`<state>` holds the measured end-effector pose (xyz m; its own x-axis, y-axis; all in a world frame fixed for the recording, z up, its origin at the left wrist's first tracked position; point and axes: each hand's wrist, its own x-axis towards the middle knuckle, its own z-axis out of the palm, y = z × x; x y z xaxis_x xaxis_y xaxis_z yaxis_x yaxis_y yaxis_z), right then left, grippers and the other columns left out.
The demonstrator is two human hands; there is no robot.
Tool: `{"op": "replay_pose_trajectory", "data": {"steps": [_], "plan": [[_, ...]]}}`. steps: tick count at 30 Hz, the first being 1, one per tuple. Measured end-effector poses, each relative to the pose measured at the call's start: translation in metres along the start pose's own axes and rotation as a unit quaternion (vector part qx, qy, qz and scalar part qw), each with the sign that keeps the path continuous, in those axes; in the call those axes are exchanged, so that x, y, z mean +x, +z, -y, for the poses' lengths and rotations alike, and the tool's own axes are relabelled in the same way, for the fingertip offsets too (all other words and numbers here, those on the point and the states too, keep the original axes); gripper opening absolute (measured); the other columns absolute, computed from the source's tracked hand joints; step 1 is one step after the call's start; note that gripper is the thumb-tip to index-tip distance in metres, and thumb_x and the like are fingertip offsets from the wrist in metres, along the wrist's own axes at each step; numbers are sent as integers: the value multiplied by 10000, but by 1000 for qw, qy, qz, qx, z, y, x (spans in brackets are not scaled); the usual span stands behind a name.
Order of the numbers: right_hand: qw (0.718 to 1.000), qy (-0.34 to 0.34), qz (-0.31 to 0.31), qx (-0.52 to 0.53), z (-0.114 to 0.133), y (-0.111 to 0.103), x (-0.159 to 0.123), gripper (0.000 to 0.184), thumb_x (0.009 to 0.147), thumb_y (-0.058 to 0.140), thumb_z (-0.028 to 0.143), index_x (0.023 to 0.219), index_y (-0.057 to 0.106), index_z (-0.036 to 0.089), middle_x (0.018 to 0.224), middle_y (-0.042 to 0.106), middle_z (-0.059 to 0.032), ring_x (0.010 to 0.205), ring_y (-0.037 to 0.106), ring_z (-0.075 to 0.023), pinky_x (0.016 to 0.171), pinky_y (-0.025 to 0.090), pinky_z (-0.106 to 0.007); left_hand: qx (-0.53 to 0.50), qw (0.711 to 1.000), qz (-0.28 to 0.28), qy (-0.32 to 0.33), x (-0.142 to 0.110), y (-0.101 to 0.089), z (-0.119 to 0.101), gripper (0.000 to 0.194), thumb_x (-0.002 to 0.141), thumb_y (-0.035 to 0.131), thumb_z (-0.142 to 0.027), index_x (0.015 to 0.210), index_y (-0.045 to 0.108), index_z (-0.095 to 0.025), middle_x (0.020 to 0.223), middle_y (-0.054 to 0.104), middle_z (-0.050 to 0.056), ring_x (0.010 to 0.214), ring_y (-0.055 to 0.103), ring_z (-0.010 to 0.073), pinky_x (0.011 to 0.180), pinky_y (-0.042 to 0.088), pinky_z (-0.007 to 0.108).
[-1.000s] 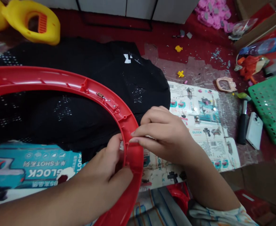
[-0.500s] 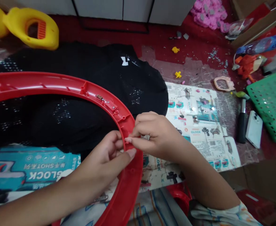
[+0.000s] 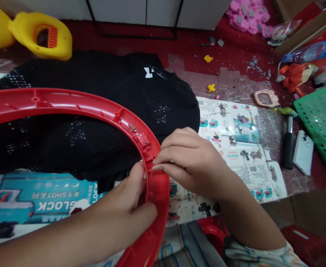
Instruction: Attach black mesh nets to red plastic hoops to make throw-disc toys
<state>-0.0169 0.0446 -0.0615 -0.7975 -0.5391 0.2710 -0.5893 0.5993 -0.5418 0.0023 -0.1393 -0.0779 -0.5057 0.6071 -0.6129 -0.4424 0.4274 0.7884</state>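
A large red plastic ring (image 3: pixel 90 103), with a ribbed channel facing up, spans the view from the left edge down to my lap. Wrapped over its inner rim, my left hand (image 3: pixel 132 196) grips the ring, its thumb lying in the channel. My right hand (image 3: pixel 186 155) is pinched closed over the same stretch, fingertips at the channel; a thin strand shows just below them, but what they hold is too small to name. Just above sit a small metal part (image 3: pixel 132 128) and a red block (image 3: pixel 142 139) inside the channel.
Black cloth (image 3: pixel 110 78) lies under the ring on printed card sheets (image 3: pixel 230 129). To the right are a black-handled tool (image 3: pixel 288 144), a white phone (image 3: pixel 303 152) and a green basket (image 3: pixel 319 115). A yellow plastic piece (image 3: pixel 65 42) sits at the back left.
The ring has turned, carrying the metal part and red block right and toward me. My left hand's thumb has slid lower along the channel. My right hand stays pinched at nearly the same place.
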Motion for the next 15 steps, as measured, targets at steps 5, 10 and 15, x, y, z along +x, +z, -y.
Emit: {"op": "replay_pose_trajectory", "data": {"steps": [5, 10, 15], "plan": [[997, 44, 51, 31, -2, 5, 2, 110, 839, 589, 158, 748, 649, 146, 815, 651, -19, 790, 576, -134, 731, 379, -268, 28, 999, 39, -26, 0, 0, 4, 407, 789, 470, -221, 1188, 406, -265, 891, 609, 6, 783, 597, 207, 623, 466, 289], [996, 61, 60, 33, -2, 6, 3, 116, 804, 581, 106, 705, 634, 134, 764, 632, -17, 749, 568, -132, 708, 391, -265, -145, 989, 16, -5, 4, 3, 0, 398, 789, 575, -282, 1166, 456, -243, 913, 647, 34, 834, 634, 211, 645, 498, 276], [998, 32, 50, 31, 0, 9, 0, 119, 811, 574, 98, 722, 648, 126, 747, 623, -25, 745, 569, -135, 723, 422, -260, -226, 964, -132, 52, 15, 5, -9, 431, 671, 703, -254, 1059, 521, -204, 897, 661, 41, 778, 650, 193, 648, 513, 271]]}}
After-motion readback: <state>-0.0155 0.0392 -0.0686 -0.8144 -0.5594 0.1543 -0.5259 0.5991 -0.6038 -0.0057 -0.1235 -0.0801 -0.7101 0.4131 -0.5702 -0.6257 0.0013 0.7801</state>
